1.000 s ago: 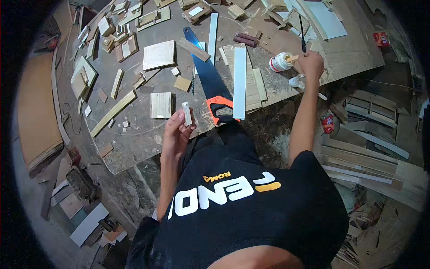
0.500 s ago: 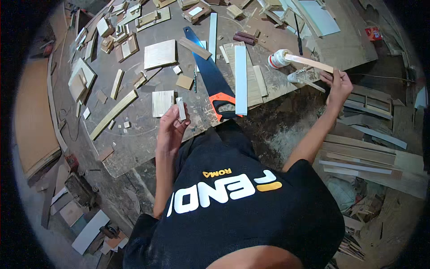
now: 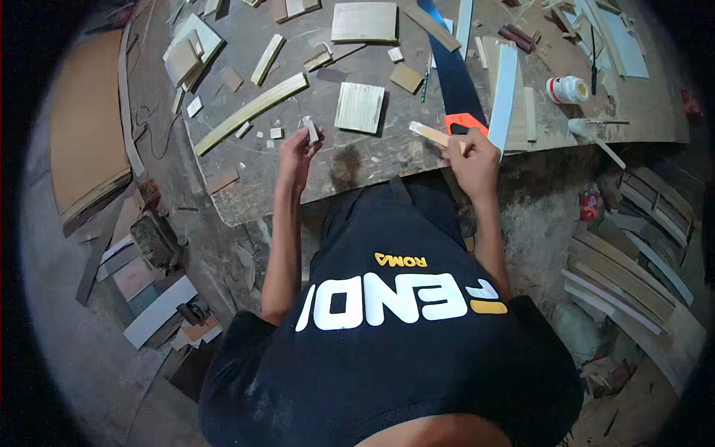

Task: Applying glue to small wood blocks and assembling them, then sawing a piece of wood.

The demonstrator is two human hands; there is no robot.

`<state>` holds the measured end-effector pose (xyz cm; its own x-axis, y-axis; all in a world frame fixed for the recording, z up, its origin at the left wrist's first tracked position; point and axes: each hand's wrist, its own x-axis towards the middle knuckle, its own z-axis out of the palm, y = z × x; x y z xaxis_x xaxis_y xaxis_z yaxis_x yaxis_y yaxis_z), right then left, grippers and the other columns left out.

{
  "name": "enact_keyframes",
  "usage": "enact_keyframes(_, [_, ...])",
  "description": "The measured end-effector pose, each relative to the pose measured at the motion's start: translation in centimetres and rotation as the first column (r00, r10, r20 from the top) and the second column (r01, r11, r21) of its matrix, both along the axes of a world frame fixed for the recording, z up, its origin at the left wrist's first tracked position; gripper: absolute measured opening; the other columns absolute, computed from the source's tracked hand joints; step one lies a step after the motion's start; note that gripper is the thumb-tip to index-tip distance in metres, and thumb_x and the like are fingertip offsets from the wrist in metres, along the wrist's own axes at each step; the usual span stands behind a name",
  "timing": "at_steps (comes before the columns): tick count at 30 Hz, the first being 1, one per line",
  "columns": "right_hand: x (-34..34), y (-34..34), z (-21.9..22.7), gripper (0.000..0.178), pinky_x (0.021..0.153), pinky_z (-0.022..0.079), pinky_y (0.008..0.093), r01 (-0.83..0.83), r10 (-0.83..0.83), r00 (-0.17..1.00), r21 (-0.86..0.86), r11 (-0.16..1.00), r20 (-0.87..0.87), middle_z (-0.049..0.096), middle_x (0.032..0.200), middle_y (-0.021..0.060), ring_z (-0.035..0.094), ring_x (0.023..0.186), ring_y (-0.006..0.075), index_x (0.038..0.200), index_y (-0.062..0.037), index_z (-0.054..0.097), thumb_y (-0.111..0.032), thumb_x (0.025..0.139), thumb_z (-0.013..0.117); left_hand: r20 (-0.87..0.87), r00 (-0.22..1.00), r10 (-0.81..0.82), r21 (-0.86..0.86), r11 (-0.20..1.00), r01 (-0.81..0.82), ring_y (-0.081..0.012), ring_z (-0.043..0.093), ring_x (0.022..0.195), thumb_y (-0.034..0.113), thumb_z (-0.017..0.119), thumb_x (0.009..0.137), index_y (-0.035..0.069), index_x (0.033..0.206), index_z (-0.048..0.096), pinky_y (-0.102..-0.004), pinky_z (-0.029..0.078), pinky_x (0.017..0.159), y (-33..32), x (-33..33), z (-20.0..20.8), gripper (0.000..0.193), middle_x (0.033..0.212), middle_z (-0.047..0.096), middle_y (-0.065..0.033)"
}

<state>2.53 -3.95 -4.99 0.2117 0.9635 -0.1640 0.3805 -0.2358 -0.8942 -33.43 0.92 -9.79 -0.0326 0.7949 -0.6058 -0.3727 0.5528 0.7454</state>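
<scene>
My left hand point(image 3: 299, 153) pinches a small pale wooden block point(image 3: 311, 130) above the workbench, near its front edge. In my right hand point(image 3: 475, 160) is a flat wooden stick point(image 3: 432, 135), its tip pointing left and coated with something white, like glue. Between the hands, a square piece of light wood point(image 3: 360, 107) lies flat on the bench, touched by neither. Just behind my right hand rests a handsaw point(image 3: 456, 88) with a dark blade and an orange handle. A white glue jar point(image 3: 568, 90) stands open farther right.
A long wooden strip point(image 3: 252, 112) and several small offcuts lie to the left. A white strip point(image 3: 503, 97) lies beside the saw. A clear container point(image 3: 585, 128) with sticks is near the right bench edge. Boards point(image 3: 618, 276) are stacked lower right; a brown panel point(image 3: 86, 127) stands left.
My right hand has brought the stick from the glue jar leftward, to in front of the saw. The left hand still holds the small block. The whole view has shifted.
</scene>
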Motion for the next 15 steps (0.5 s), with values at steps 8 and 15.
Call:
enact_keyframes(8, [-9.6, -1.5, -3.3, 0.018, 0.050, 0.044, 0.0385, 0.095, -0.110, 0.981, 0.096, 0.991, 0.157, 0.055, 0.058, 0.0119, 0.059, 0.051, 0.0276, 0.076, -0.0008, 0.058, -0.013, 0.083, 0.070, -0.124, 0.978, -0.168, -0.049, 0.985, 0.163, -0.0215, 0.063, 0.110, 0.017, 0.049, 0.100, -0.005, 0.116, 0.062, -0.0341, 0.049, 0.095, 2.1, -1.5, -5.2, 0.031, 0.121, 0.066, -0.0144])
enact_keyframes(15, [-11.8, -1.4, -4.0, 0.017, 0.051, 0.044, 0.0386, 0.071, -0.095, 0.972, 0.116, 0.991, 0.214, 0.058, 0.060, 0.0127, 0.059, 0.052, 0.0267, 0.076, -0.0002, 0.059, -0.012, 0.083, 0.069, -0.144, 0.957, -0.252, -0.097, 0.966, 0.240, -0.0188, 0.063, 0.106, 0.019, 0.049, 0.099, -0.003, 0.117, 0.064, -0.0319, 0.049, 0.090, 3.1, -1.0, -6.7, 0.032, 0.114, 0.068, -0.0093])
